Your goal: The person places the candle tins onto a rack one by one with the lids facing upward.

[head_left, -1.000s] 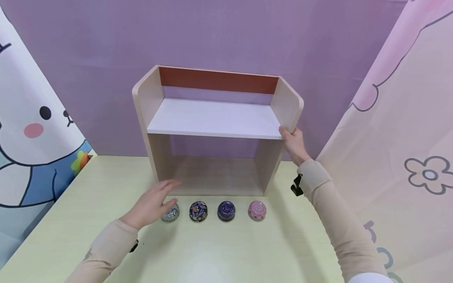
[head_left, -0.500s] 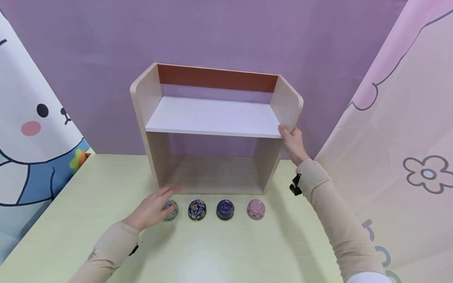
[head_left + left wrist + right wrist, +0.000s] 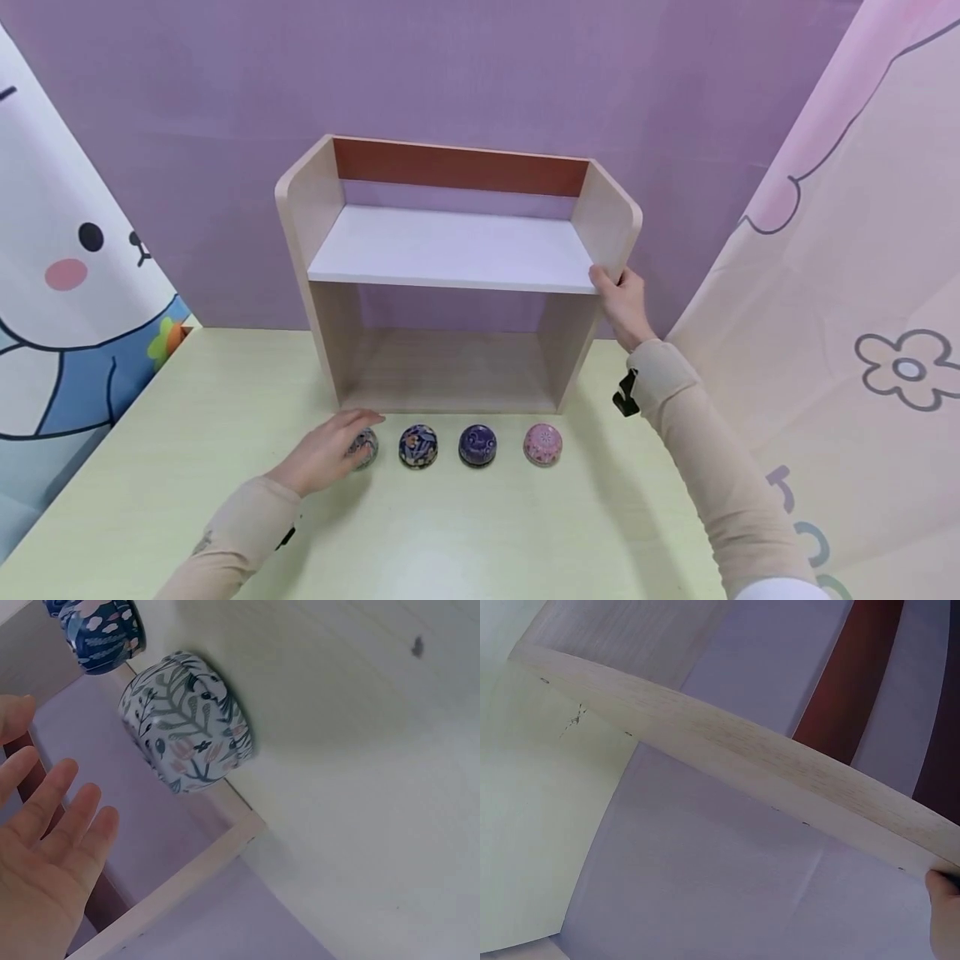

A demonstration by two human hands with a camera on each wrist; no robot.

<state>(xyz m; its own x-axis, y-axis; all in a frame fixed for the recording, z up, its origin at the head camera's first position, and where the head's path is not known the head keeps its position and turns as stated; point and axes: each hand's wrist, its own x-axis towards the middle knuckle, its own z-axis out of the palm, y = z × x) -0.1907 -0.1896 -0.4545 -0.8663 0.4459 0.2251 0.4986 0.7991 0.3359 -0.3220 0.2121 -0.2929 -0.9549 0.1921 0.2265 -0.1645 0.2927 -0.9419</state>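
My left hand point(image 3: 322, 452) hovers over the leftmost small round tin, white with a grey-green leaf and pink flower pattern point(image 3: 184, 724), partly covering it in the head view. In the left wrist view the fingers are loosely extended and apart from this tin. My right hand point(image 3: 624, 308) grips the right side panel of a small wooden shelf unit point(image 3: 450, 248), with the thumb on the front edge beside the white middle board. Most of the right hand is out of the right wrist view, where the panel point(image 3: 705, 739) runs across.
To the right of the white tin, a dark blue floral tin point(image 3: 417, 447), a purple tin point(image 3: 477, 446) and a pink tin point(image 3: 542, 445) stand in a row before the shelf unit. Purple cloth point(image 3: 480, 75) hangs behind, with printed cloth on both sides of the pale table point(image 3: 450, 533).
My left hand has come down a little and toward me over the white tin, its fingertips lower than before. The right hand keeps its grip on the shelf panel.
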